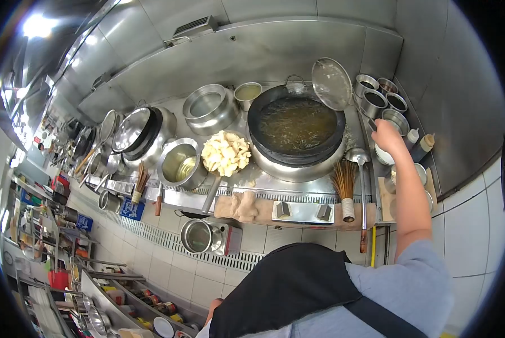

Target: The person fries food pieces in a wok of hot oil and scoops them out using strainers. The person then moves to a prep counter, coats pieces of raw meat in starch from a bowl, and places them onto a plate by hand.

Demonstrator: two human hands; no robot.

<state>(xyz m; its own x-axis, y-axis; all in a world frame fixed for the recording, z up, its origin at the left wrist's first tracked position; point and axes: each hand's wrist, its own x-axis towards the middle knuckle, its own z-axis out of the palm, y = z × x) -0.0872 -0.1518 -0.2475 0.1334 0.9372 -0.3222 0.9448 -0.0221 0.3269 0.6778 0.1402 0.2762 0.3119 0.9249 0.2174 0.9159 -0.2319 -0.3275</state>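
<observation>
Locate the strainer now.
In the head view, upper right of centre: the right hand holds the strainer near the far right rim of the wok.

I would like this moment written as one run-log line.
right hand: gripping strainer; strainer: tilted, near wok; wok: holds liquid; pale chunks: heaped left of wok; left hand: not clearly visible
</observation>
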